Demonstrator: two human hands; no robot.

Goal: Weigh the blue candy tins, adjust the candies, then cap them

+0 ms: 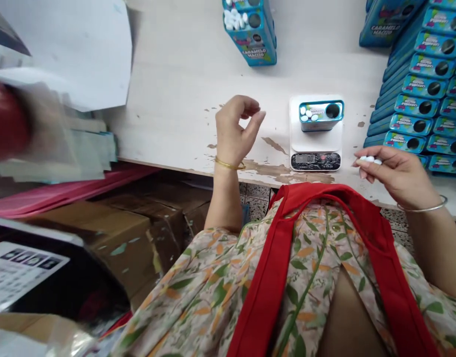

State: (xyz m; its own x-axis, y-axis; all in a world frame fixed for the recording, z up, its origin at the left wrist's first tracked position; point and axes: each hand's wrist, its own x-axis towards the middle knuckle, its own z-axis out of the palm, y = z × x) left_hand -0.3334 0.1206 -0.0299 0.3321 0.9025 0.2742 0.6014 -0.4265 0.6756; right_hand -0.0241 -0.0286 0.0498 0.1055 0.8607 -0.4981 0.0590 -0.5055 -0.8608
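My left hand (237, 126) hovers over the white table to the left of the scale, its fingers curled and the thumb apart from them, with nothing visible in between. White oval candies (370, 159) lie in the fingers of my right hand (402, 176), near the table's front edge. Between the two hands stands a small white digital scale (315, 144); its display is too small to read surely. On its platform a blue candy tin (319, 126) stands upright, with several white candies on its top beside a dark round opening.
Another group of blue tins (258, 49) with white candies on top stands at the back. Rows of blue tins (417, 104) fill the right side. At the left are paper sheets (83, 54), cardboard boxes (112, 233) below the table edge, and a blurred red shape (7, 119).
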